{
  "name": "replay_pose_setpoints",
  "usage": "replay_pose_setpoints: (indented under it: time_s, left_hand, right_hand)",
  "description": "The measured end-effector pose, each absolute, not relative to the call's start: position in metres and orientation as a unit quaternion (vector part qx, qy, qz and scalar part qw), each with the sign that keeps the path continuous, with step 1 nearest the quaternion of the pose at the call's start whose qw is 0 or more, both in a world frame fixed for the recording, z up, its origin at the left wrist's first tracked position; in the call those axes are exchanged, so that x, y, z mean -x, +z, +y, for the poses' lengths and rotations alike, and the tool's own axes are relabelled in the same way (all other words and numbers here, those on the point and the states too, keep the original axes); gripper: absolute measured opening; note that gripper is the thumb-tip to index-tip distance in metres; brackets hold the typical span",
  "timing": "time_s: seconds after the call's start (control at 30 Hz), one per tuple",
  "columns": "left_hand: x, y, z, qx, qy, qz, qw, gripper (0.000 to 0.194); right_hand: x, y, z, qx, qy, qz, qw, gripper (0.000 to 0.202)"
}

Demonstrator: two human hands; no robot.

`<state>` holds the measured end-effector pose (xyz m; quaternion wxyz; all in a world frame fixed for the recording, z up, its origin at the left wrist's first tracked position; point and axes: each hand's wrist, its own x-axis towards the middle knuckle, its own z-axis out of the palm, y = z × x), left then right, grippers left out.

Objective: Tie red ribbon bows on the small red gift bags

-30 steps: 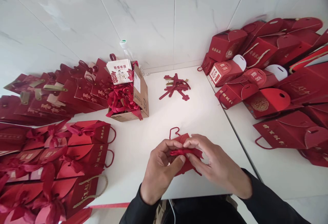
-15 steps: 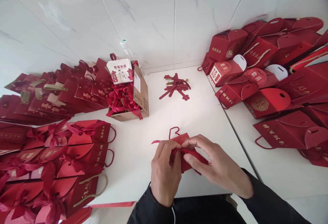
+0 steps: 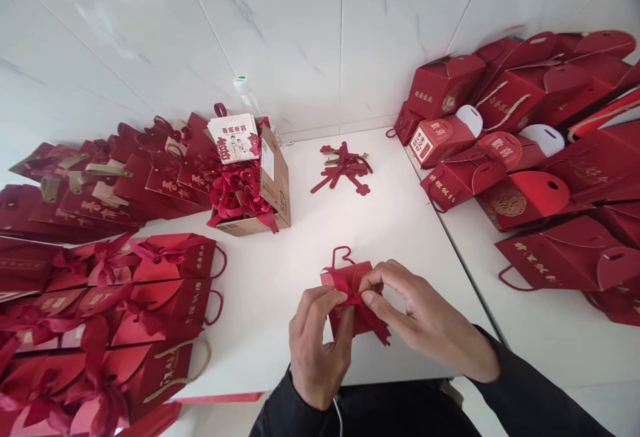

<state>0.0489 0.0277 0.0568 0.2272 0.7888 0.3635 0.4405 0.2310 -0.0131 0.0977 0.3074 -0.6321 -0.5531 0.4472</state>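
A small red gift box (image 3: pixel 331 281) rests on the white table in front of me, its cord handle sticking out at the far side. Across its top lies a dark red ribbon (image 3: pixel 371 319) gathered into a bow, with forked tails trailing to the right. My left hand (image 3: pixel 317 343) has its thumb and index finger closed on the ribbon's left part, near the knot. On the other side my right hand (image 3: pixel 415 307) pinches the ribbon between thumb and index finger. The knot itself is partly hidden by fingertips.
A cardboard box (image 3: pixel 276 187) full of red ribbon bows stands behind, with printed cards (image 3: pixel 234 138) on top. Flower-ended straps (image 3: pixel 345 169) lie in a pile. Red gift boxes (image 3: pixel 165 303) with bows fill the left; more boxes (image 3: pixel 520 200) crowd the right.
Both hands have drawn apart slightly, the left moving left. More of the bow and the gift box shows between them, and the ribbon tails now hang lower at the right.
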Motion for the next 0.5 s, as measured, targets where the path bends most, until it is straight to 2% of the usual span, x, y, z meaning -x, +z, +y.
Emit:
replay_pose_setpoints:
  time_s: [0.23, 0.5]
  left_hand:
    - [-0.040, 0.061, 0.025, -0.791, 0.420, 0.377, 0.238, 0.029]
    - [-0.026, 0.063, 0.017, -0.767, 0.349, 0.467, 0.269, 0.021]
  right_hand:
    - [-0.236, 0.093, -0.014, 0.673, 0.418, -0.534, 0.297, 0.027]
    - [-0.245, 0.089, -0.018, 0.709, 0.394, -0.506, 0.293, 0.030]
